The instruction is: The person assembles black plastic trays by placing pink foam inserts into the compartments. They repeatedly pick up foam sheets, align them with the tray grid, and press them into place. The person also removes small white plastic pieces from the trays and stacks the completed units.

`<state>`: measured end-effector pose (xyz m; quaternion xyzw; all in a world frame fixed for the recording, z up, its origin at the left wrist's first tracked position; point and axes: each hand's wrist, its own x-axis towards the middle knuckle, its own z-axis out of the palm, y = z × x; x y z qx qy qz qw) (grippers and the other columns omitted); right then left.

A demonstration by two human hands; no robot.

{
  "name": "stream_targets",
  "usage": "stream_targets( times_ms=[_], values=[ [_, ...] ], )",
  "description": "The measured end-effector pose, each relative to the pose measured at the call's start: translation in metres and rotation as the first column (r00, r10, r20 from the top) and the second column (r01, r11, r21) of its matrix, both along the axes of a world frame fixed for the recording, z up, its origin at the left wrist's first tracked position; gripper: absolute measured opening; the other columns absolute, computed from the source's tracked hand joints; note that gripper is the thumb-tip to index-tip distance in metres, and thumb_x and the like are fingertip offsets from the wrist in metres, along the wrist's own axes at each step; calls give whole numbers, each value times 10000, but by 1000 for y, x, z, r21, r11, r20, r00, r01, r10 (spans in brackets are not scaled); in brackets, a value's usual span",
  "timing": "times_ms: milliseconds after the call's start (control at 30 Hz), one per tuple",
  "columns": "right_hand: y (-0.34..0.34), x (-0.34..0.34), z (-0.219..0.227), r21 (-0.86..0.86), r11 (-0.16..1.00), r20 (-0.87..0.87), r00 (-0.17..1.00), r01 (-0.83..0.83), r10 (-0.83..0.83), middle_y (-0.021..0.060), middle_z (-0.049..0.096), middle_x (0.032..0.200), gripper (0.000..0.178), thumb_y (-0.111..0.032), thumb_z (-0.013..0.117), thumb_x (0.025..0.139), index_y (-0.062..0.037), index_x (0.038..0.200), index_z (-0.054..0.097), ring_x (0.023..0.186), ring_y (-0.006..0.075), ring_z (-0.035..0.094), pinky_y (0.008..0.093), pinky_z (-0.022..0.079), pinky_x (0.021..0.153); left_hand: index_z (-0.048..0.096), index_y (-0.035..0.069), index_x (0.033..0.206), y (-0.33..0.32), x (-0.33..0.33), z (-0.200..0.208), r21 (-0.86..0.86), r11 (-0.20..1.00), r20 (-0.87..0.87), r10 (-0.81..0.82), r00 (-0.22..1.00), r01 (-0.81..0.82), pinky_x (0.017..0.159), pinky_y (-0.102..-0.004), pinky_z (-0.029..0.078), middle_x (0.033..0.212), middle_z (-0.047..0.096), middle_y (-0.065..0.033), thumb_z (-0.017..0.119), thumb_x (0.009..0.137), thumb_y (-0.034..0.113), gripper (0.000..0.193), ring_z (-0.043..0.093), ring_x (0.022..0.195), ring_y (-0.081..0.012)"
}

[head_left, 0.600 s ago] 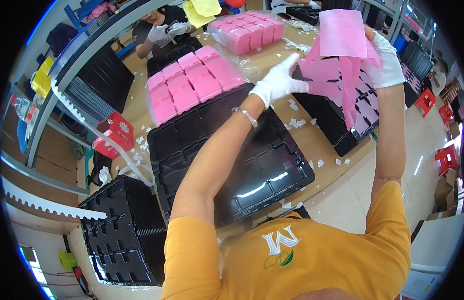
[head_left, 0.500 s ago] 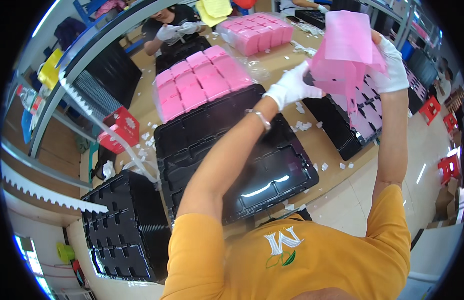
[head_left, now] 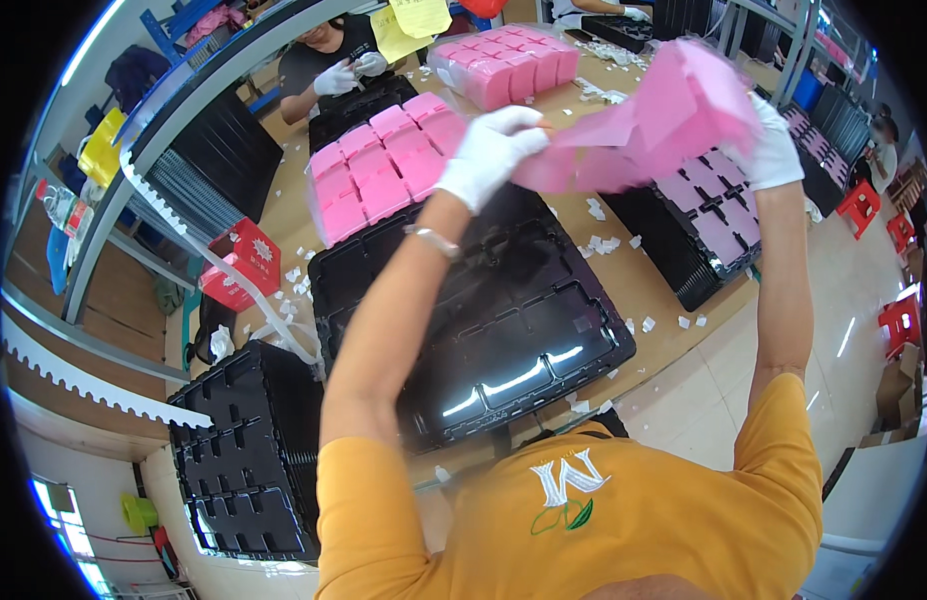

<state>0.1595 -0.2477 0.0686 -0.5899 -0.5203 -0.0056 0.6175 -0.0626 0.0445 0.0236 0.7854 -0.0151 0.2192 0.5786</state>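
A thin pink sheet [head_left: 638, 135], blurred and crumpled, stretches in the air between my two white-gloved hands. My left hand [head_left: 493, 155] pinches its left end, fingers closed. At its right end, my right hand [head_left: 771, 148] is closed on the bunched pink material; its fingertips are partly hidden. Below my left arm lies a wide black plastic tray [head_left: 543, 330] with shallow compartments. Under the sheet on the right stands a stack of black trays [head_left: 683, 270], its top one bearing pale pink pieces [head_left: 708, 200].
Bagged pink blocks [head_left: 383, 165] lie behind the tray, another bag of them [head_left: 503, 65] farther back. More black trays [head_left: 248, 450] are stacked at lower left, near a red box [head_left: 245, 262]. White scraps litter the table. A co-worker [head_left: 333, 75] sits across; a metal frame [head_left: 163, 120] rises left.
My left hand has moved left and slightly up, drawing one end of the pink sheet out sideways. My right hand stays near its place, with the pink material now tilted and spread.
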Motion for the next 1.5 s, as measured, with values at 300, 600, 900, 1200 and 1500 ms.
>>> stream_targets(
  times_ms=[300,600,900,1200,1500],
  values=[
    [71,-7,-58,-13,913,-255,884,-408,392,33,535,1306,492,-237,541,968,-50,1405,411,1120,124,541,273,456,939,668,11,1110,20,-76,80,77,992,-8,104,995,-103,781,-192,473,980,658,1,628,931,185,253,584,873,-49],
    [59,-27,-14,-222,958,-21,983,-181,181,100,485,1400,684,-314,608,919,-52,1476,310,1289,169,448,294,364,1052,661,-11,1084,33,-109,109,-140,985,58,114,992,-105,823,-263,505,1098,633,-57,561,941,122,220,604,994,-133],
    [82,-174,-35,67,998,487,872,2,-35,187,285,1531,1063,-766,439,812,5,1499,185,1431,310,245,409,171,1154,636,-7,1153,36,-150,94,-196,972,53,143,988,-130,840,-224,478,1076,656,-40,550,946,126,260,609,955,-99],
    [47,-225,-64,245,956,677,734,-161,-50,222,312,1494,1144,-637,757,642,-118,1512,225,1380,432,294,532,241,1112,633,-24,1144,36,-201,84,-297,932,106,247,963,-206,842,-250,493,1076,658,-83,539,942,120,265,626,961,-128],
    [71,-216,-82,121,988,680,717,96,-153,152,357,1480,817,-288,707,802,-56,1468,296,1397,408,283,516,145,1144,625,-31,1155,48,-208,74,-366,916,122,221,967,-164,861,-259,509,1084,663,-98,537,945,117,272,643,972,-156]
  ],
)
